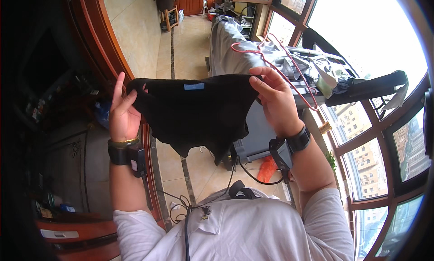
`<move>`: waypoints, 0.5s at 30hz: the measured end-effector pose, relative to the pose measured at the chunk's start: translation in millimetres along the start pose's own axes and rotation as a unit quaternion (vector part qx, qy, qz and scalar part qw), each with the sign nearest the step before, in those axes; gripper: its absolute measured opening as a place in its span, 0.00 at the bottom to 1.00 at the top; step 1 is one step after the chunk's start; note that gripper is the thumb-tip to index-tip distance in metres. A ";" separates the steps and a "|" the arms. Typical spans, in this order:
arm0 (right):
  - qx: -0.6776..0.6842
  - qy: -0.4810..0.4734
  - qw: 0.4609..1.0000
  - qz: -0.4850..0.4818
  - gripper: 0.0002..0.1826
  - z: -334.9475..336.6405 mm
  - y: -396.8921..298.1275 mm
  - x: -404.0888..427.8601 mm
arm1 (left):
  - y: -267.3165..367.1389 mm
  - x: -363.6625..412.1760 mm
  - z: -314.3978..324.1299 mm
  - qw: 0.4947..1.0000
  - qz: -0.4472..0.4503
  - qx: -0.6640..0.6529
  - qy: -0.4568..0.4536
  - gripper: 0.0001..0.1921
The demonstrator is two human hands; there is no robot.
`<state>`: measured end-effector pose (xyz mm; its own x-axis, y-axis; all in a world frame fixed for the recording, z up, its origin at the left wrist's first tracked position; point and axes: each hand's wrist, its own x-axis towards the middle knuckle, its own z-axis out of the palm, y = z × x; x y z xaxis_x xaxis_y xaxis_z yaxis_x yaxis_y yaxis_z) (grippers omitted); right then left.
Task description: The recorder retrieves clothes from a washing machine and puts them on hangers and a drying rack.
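Note:
A black garment with a small blue label near its upper edge is stretched wide in front of me. Its lower edge hangs in uneven points, and the dark cloth hides its exact kind. My left hand grips its upper left corner between thumb and fingers, with one finger raised. At the upper right corner, the thumb and fingertips of my right hand pinch the cloth. Just beyond that hand, a red clothes hanger lies on the cloth-covered surface.
Grey cloth drapes over a long piece of furniture ahead. A dark grey case stands below the garment, with an orange plastic bag beside it on the tiled floor. Black cables hang near my body. Windows line the right side; a wooden door frame rises left.

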<state>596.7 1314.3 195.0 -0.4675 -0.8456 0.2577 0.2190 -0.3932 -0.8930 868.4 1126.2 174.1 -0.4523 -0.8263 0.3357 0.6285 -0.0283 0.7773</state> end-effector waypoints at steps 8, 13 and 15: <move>-0.030 -0.040 0.998 -0.035 0.12 11.0 8.6 23.4 | 16.9 22.4 -16.8 0.989 0.069 0.128 -0.001 0.28; -0.004 -0.036 0.998 -0.046 0.13 13.5 11.5 35.1 | 24.1 23.1 -11.3 0.991 0.095 0.094 0.010 0.25; 0.004 -0.052 0.998 -0.038 0.14 12.0 13.8 36.2 | 28.7 18.5 -8.1 0.991 0.097 0.097 0.007 0.26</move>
<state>593.2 1273.9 196.4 -0.3915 -0.8457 0.3626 0.1932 -0.4608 -0.8662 883.2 1105.6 198.3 -0.3251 -0.8138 0.4818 0.5689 0.2387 0.7870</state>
